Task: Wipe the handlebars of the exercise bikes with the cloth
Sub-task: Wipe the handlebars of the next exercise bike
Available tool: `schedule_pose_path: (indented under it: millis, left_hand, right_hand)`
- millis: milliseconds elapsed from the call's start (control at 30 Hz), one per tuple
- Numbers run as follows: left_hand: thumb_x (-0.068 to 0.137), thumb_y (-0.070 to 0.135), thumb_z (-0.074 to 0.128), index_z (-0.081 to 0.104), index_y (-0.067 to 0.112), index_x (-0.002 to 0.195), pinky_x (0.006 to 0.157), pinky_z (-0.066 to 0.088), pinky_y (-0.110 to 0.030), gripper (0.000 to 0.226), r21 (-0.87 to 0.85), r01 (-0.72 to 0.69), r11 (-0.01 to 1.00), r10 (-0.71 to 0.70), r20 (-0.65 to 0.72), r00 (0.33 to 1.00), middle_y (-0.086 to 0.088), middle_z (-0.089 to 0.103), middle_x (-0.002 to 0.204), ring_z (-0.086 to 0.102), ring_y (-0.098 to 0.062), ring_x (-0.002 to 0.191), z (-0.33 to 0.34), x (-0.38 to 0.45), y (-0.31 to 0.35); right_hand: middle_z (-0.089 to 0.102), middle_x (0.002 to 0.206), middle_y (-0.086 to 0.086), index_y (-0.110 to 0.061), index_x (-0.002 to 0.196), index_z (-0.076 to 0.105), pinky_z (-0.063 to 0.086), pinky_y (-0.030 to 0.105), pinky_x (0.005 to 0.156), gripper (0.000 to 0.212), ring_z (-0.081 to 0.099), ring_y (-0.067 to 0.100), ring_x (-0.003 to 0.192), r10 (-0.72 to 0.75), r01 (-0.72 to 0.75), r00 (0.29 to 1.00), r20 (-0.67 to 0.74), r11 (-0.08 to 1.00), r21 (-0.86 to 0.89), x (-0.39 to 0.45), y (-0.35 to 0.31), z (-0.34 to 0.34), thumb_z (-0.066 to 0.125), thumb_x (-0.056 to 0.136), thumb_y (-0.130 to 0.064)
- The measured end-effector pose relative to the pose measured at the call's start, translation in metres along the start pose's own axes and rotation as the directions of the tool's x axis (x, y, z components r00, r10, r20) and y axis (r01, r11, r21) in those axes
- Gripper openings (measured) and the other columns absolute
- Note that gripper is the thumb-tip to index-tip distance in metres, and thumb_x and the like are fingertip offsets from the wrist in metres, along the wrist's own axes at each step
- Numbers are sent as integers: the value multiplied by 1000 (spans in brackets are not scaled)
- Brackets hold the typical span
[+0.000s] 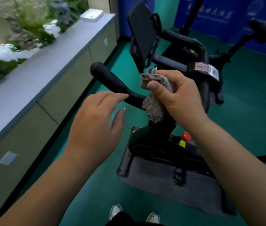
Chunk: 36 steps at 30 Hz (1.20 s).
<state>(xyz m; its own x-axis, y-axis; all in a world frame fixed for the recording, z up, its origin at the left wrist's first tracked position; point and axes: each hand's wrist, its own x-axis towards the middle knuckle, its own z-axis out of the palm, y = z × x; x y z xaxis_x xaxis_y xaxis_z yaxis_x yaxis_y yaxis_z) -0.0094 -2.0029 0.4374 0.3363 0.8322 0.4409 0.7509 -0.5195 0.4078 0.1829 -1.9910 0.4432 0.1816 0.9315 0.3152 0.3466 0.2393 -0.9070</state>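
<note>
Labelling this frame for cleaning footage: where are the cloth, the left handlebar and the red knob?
cloth [153, 106]: head view, lower hanging part.
left handlebar [111, 80]: head view, mid grip.
red knob [186, 136]: head view, top.

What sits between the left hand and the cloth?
Head view: a bare stretch of black handlebar separates the left hand from the cloth.

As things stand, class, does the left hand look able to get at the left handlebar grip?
Probably yes. The left hand is open, its fingertips already at the left handlebar grip, with nothing between them. The right hand holds the cloth further along.
</note>
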Motion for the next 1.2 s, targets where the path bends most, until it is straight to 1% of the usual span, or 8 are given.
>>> schedule_pose_path:
  millis: [133, 233, 400, 667, 833, 900, 1067, 1200]
  left_hand:
    - [90, 21, 54, 55, 19, 125, 87, 37, -24, 34, 12, 117, 993, -115, -126, 985, 3, 51, 113, 50, -18, 103, -16, 10, -16]
    - [89, 21, 56, 50, 21, 129, 86, 39, -24, 41, 9, 189, 982, -186, -157, 970, 11, 42, 114, 49, -15, 104, -26, 29, -30]
    - [91, 25, 54, 50, 21, 132, 88, 36, -21, 41, 2, 206, 979, -205, -105, 973, 4, 54, 122, 51, -13, 108, -30, 53, -45]
    - [91, 29, 56, 56, 28, 129, 83, 38, -19, 38, 38, 213, 976, -212, -14, 977, 6, 63, 119, 57, -12, 101, -26, 71, -47]
    - [94, 24, 51, 64, 34, 118, 63, 33, 3, 29, 1, 264, 965, -264, 8, 965, 14, 67, 99, 53, 5, 73, -35, 79, -48]
    - [93, 23, 50, 64, 39, 115, 59, 33, 1, 30, 3, 271, 962, -271, 9, 962, 20, 62, 87, 55, 6, 70, -37, 80, -43]
    - [93, 28, 51, 68, 35, 111, 58, 32, -3, 25, 50, 353, 934, -351, -44, 936, 20, 62, 89, 53, 0, 68, -34, 81, -33]
    - [93, 27, 53, 69, 34, 108, 60, 32, -7, 23, 60, 370, 927, -368, -42, 929, 24, 57, 81, 51, 1, 66, -32, 86, -28]
  right_hand:
    - [58, 114, 0, -27, 109, 63, 47, 19, 91, 33, 58, 1, 103, -45, 47, 993, 114, 999, -14, 25, -5, 19, 69, 80, -41]
    - [52, 119, -3, -26, 121, 58, 35, 4, 93, 43, 51, -7, 107, -114, 127, 975, 191, 990, -57, 46, -12, 41, 64, 81, -42]
    - [47, 125, 4, -16, 137, 48, 26, 4, 99, 50, 43, 6, 116, -227, 283, 911, 345, 952, -120, 57, -8, 73, 53, 88, -24]
    - [61, 121, -3, -16, 125, 62, 39, 16, 101, 42, 55, 9, 113, -207, 260, 943, 259, 946, -192, 38, 17, 54, 68, 83, -12]
    - [65, 115, 0, -12, 121, 65, 36, 6, 95, 39, 55, 5, 106, -242, 281, 939, 244, 949, -140, 57, 6, 70, 67, 82, -17]
    - [64, 114, -1, -12, 122, 64, 34, 3, 93, 39, 52, 1, 104, -246, 280, 934, 260, 955, -101, 63, 1, 76, 66, 84, -17]
    - [67, 110, -2, -15, 116, 68, 33, 0, 90, 36, 55, 3, 100, -202, 272, 918, 341, 946, -173, 55, 12, 53, 71, 81, -15]
    - [68, 113, 1, -15, 112, 70, 38, 11, 95, 31, 59, 11, 104, -146, 273, 906, 398, 920, -282, 44, 25, 29, 73, 80, -17]
